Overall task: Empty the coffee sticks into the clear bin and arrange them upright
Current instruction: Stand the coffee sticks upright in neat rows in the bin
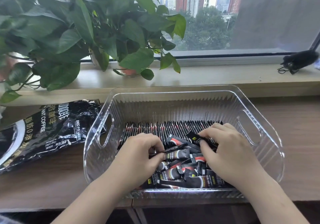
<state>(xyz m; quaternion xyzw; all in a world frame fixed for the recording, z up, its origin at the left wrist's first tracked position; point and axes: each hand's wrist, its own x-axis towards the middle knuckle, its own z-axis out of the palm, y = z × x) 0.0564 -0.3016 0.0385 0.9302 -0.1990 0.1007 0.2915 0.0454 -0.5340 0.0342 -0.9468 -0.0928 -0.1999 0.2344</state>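
A clear ribbed bin (pixel 173 102) with cut-out handles stands on the wooden table. A long row of black coffee sticks (pixel 166 127) stands upright across its middle. Nearer to me, several loose sticks (pixel 183 173) lie flat in a heap. Both hands are inside the bin. My left hand (pixel 138 156) pinches a thin black stick (pixel 173 149) that lies almost level. My right hand (pixel 225 149) pinches another black stick (pixel 195 138) by its end, tilted, just in front of the upright row.
The flattened black coffee bag (pixel 46 130) lies on the table left of the bin. Leafy potted plants (pixel 83 38) fill the windowsill at the back left. A black fuzzy object with cords (pixel 297 61) rests on the sill at the right.
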